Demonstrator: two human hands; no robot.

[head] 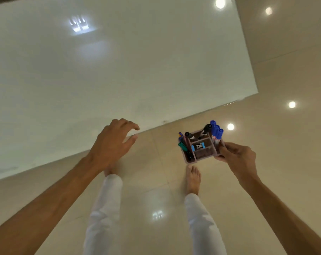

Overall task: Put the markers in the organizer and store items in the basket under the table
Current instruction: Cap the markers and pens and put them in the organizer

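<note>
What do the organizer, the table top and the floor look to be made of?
Organizer: probably plastic or wood-look board, matte brown, thin straight dividers. Table top: white, smooth and glossy, mirrors the lights; glass or laminate, cannot tell. Floor: polished beige tiles, with grout lines and lamp reflections.

Hidden, cropped and unreadable parts of the head view

The right hand (237, 157) covers the organizer (202, 148)'s corner at 4 o'clock, and its fingers (222, 149) hide the wall there; the fingertips under the base are out of sight. The blue markers (217, 133) show only caps and upper barrels, their label print too small to read. The dark pens (183, 145) at 9 o'clock in the organizer blur together, so their number cannot be told. The small blue and black item (198, 146) in the middle compartment is too small to identify. The counter (119, 70) runs off the frame at 9 and 12 o'clock. The left hand (113, 142) covers most of one bare foot (108, 171). Both forearms are cut off at the bottom edge.
</note>
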